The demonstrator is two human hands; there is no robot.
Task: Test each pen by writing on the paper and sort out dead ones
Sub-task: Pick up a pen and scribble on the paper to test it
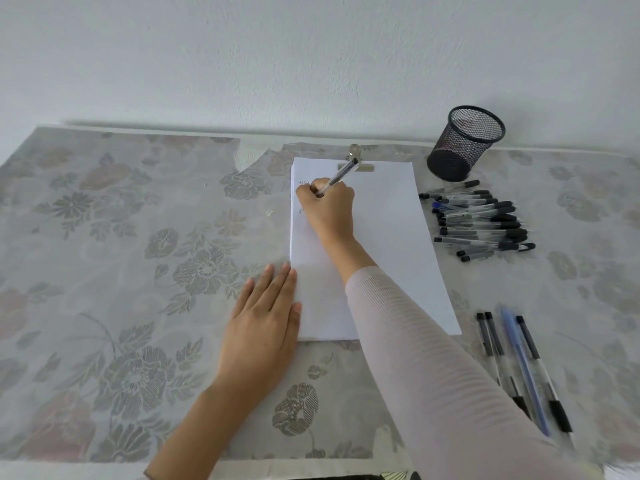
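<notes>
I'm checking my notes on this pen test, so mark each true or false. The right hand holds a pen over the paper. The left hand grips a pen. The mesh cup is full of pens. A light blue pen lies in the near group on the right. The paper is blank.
1. True: the right hand holds a pen over the top left of the paper.
2. False: the left hand lies flat on the paper's left edge and holds nothing.
3. False: no pens stick out of the mesh cup; the pile of pens lies on the table in front of it.
4. True: the light blue pen lies between black-capped ones.
5. False: faint marks show near the top left.
</notes>
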